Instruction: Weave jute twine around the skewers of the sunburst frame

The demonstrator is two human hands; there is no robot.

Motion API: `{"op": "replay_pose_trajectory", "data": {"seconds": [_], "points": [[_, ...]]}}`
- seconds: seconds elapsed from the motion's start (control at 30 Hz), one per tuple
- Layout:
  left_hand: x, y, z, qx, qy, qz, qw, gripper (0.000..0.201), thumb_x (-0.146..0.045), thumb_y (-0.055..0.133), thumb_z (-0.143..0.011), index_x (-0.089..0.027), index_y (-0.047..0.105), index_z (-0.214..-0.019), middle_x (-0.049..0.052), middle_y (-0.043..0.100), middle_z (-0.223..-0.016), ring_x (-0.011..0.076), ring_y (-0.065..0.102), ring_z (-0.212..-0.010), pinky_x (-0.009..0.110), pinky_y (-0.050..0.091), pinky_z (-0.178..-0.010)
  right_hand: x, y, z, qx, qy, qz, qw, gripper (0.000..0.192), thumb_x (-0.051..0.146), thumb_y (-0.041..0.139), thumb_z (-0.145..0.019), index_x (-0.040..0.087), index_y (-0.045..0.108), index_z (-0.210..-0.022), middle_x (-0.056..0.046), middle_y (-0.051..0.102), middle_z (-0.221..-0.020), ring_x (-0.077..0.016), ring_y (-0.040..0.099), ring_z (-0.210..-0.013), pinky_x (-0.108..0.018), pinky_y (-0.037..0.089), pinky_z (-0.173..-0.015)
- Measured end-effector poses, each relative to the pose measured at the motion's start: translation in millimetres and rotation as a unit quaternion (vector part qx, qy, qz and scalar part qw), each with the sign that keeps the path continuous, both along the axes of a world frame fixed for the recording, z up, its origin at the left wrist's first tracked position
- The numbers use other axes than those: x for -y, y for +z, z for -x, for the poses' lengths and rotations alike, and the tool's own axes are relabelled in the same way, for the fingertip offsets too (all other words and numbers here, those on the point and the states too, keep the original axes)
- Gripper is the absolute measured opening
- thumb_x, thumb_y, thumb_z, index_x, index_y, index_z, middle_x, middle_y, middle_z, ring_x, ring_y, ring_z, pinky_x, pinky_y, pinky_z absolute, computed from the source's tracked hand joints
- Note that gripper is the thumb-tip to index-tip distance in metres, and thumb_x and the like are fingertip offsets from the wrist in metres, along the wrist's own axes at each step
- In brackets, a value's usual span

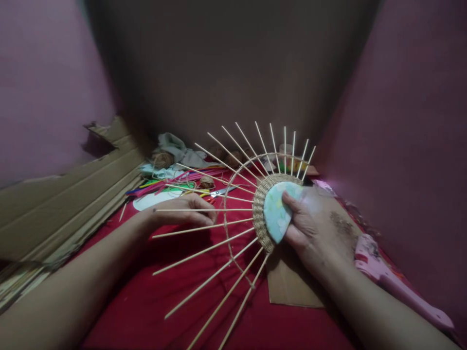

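A woven stick fan [260,216] is held up over the red cloth. Its half-round centre [275,214] is pale blue-green with a floral print, edged by a tight band of twine weaving. Thin wooden sticks [204,210] radiate from that band, and a loose ring of twine [225,214] crosses them partway out. My right hand [304,223] grips the centre at its straight side, thumb on top. My left hand [191,211] is behind the left-hand sticks, its fingers curled together near the twine ring; whatever they may pinch is hidden.
Folded cardboard [65,194] leans along the left. Scissors [221,193], a small twine ball [206,182] and coloured strips lie at the back of the red cloth [175,301]. On the right are a cardboard sheet [292,287] and a pink glue gun [397,284].
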State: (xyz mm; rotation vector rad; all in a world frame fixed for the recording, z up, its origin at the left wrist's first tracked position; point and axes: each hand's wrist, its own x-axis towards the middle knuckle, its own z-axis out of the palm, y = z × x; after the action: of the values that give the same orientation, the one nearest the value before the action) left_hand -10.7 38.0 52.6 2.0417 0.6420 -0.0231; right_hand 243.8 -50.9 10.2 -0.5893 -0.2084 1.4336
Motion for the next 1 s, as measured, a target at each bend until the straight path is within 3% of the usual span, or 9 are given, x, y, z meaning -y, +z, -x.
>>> {"op": "replay_pose_trajectory", "data": {"seconds": [0.07,0.17,0.27,0.33,0.43,0.57,0.67,0.8,1.0], "points": [[-0.6,-2.8,-2.9,-0.001,-0.026,-0.026,0.999,0.026,-0.038,0.06,-0.081,-0.015,0.068,-0.075,0.0,0.058,-0.065,0.0132,0.053,-0.066,0.022,0.04,-0.063,0.1,0.3,1.0,0.001,0.004,0.005,1.0,0.014,0.009,0.069,-0.072,0.016,0.068,-0.085,-0.005,0.074,-0.074,-0.0195,0.069,-0.07,-0.043,0.054,-0.086],[-7.1,-1.4,1.2,0.043,-0.032,-0.097,0.994,0.02,-0.035,0.062,-0.081,-0.019,0.073,-0.088,0.004,0.067,-0.096,0.0192,0.058,-0.093,0.027,0.042,-0.086,0.0,1.1,2.6,0.001,0.001,0.012,1.0,0.015,0.009,0.068,-0.073,0.017,0.068,-0.086,-0.004,0.074,-0.074,-0.0183,0.069,-0.068,-0.042,0.055,-0.085],[-9.3,4.0,6.1,0.109,0.041,-0.147,0.982,0.028,-0.029,0.065,-0.079,-0.021,0.07,-0.106,0.007,0.061,-0.121,0.0233,0.048,-0.117,0.032,0.034,-0.101,0.5,3.2,4.4,0.002,-0.006,0.025,1.0,0.014,0.008,0.067,-0.073,0.017,0.068,-0.085,-0.004,0.073,-0.072,-0.018,0.068,-0.064,-0.042,0.056,-0.082],[-4.6,5.3,4.8,0.151,0.12,-0.088,0.977,0.034,-0.029,0.066,-0.079,-0.02,0.067,-0.112,0.009,0.059,-0.124,0.0214,0.052,-0.111,0.031,0.041,-0.093,1.4,5.0,5.7,0.005,-0.004,0.03,1.0,0.013,0.009,0.068,-0.072,0.018,0.068,-0.081,-0.004,0.073,-0.07,-0.0184,0.068,-0.063,-0.042,0.056,-0.08],[7.6,-0.1,-4.0,0.194,0.204,0.069,0.957,0.035,-0.03,0.067,-0.079,-0.02,0.064,-0.112,0.009,0.058,-0.121,0.0092,0.058,-0.073,0.02,0.045,-0.06,2.6,6.2,6.7,0.022,0.003,0.02,1.0,0.01,0.011,0.071,-0.07,0.019,0.068,-0.075,-0.004,0.072,-0.07,-0.0193,0.067,-0.064,-0.041,0.057,-0.078],[17.9,-13.0,-16.8,0.249,0.194,0.207,0.926,0.031,-0.029,0.064,-0.081,-0.02,0.061,-0.11,0.007,0.064,-0.096,0.0063,0.053,-0.053,0.018,0.036,-0.044,2.0,2.6,6.2,0.038,0.009,0.017,0.999,0.014,0.013,0.072,-0.069,0.02,0.068,-0.081,-0.004,0.072,-0.073,-0.0212,0.068,-0.069,-0.044,0.056,-0.081],[17.7,-18.5,-20.6,0.268,0.2,0.194,0.922,0.03,-0.028,0.065,-0.08,-0.02,0.062,-0.109,0.001,0.06,-0.073,0.0081,0.053,-0.055,0.019,0.039,-0.049,0.3,-2.8,5.1,0.039,0.017,0.015,0.999,0.016,0.012,0.072,-0.069,0.02,0.068,-0.083,-0.004,0.072,-0.074,-0.0213,0.068,-0.071,-0.045,0.055,-0.083],[16.3,-20.4,-22.8,0.258,0.26,0.129,0.921,0.032,-0.025,0.068,-0.076,-0.019,0.064,-0.107,-0.002,0.056,-0.07,0.0041,0.044,-0.053,0.016,0.034,-0.048,-0.9,-8.7,1.5,0.049,0.033,-0.028,0.998,0.021,0.016,0.074,-0.068,0.021,0.067,-0.087,-0.004,0.073,-0.079,-0.0226,0.068,-0.08,-0.045,0.054,-0.085],[17.3,-25.2,-31.9,0.334,0.329,0.12,0.875,0.035,-0.017,0.07,-0.068,-0.023,0.067,-0.103,-0.005,0.054,-0.065,0.0026,0.039,-0.048,0.015,0.03,-0.045,7.6,-12.4,2.8,0.056,0.1,-0.078,0.99,0.043,0.016,0.076,-0.06,0.023,0.065,-0.101,-0.002,0.073,-0.081,-0.0264,0.067,-0.09,-0.048,0.052,-0.087]]}}
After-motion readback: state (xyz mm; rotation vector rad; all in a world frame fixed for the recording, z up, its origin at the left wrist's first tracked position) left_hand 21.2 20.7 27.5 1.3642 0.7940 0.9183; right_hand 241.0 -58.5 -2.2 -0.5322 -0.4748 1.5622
